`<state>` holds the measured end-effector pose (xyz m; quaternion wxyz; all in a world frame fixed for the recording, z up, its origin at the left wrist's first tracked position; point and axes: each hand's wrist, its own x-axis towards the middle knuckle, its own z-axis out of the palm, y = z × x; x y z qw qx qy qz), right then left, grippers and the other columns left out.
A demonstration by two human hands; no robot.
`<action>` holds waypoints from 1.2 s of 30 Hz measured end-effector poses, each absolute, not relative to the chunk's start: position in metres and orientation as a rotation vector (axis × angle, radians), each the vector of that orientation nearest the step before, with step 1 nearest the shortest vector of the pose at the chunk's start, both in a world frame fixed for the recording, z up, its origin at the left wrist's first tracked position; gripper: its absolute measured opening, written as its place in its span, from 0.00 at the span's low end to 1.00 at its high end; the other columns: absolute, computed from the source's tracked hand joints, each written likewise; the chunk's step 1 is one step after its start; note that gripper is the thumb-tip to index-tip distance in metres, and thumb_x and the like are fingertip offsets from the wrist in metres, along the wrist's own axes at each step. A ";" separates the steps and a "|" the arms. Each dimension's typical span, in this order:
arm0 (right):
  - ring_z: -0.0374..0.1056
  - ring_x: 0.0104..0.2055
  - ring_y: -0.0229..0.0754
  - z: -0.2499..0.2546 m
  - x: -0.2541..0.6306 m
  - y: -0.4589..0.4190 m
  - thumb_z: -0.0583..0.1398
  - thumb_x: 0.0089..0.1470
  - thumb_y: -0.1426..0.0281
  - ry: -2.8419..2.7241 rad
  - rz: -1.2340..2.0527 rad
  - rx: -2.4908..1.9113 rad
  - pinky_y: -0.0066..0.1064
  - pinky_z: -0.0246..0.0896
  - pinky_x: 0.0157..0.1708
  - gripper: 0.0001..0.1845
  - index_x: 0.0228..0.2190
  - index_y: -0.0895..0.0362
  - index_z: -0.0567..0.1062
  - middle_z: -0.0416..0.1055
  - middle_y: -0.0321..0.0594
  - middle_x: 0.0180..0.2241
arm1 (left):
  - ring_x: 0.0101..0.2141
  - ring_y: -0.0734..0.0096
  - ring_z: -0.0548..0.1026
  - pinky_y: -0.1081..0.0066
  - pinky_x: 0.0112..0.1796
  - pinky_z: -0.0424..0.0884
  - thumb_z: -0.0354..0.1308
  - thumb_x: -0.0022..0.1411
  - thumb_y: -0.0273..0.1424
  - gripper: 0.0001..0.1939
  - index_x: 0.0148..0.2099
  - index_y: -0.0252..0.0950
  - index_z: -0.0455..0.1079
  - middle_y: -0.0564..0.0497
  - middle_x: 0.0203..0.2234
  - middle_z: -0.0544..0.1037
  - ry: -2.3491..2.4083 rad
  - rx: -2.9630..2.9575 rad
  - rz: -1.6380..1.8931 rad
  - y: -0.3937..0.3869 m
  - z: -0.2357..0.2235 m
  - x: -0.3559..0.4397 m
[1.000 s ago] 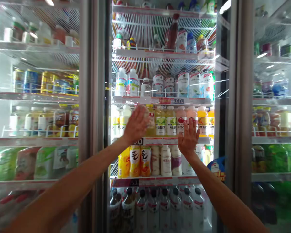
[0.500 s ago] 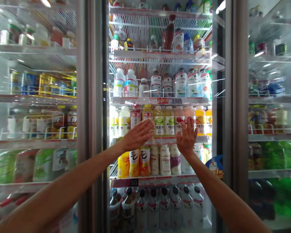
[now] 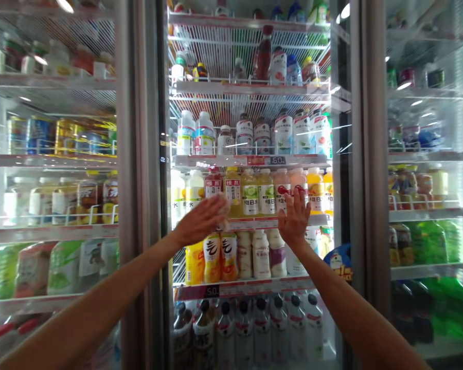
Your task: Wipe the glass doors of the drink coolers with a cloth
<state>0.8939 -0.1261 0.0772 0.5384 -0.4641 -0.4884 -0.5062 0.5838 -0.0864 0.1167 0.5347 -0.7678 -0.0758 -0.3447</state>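
My left hand (image 3: 200,220) is stretched out with flat fingers in front of the middle drink shelf, at the glass door (image 3: 343,154). Along its fingertips shows a pale, blurred patch (image 3: 224,213); whether this is a thin cloth or a reflection I cannot tell. My right hand (image 3: 294,218) is raised with fingers spread, palm toward the glass, seemingly resting on it. Behind the glass, near my left hand, are a yellow-capped bottle (image 3: 232,192) and a red-labelled bottle (image 3: 213,184). Pink drink bottles (image 3: 281,182) stand behind my right hand.
Door frames (image 3: 133,154) run vertically on both sides, with more stocked coolers beyond. A round blue sticker (image 3: 338,261) is on the glass at the right. Lower shelves hold yellow bottles (image 3: 212,257), white bottles (image 3: 261,254) and dark-capped bottles (image 3: 244,329).
My left hand has moved left and slightly down across the glass, uncovering more of the yellow-capped bottle. My right hand stays at the same spot on the door. The view has shifted slightly.
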 end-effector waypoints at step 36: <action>0.39 0.65 0.46 0.076 0.895 -0.131 0.49 0.55 0.71 -1.193 -1.179 -1.070 0.51 0.36 0.60 0.28 0.58 0.55 0.55 0.47 0.46 0.62 | 0.62 0.61 0.45 0.58 0.59 0.52 0.49 0.60 0.41 0.21 0.55 0.43 0.61 0.51 0.61 0.55 -0.113 -1.902 -0.770 -0.098 0.147 0.638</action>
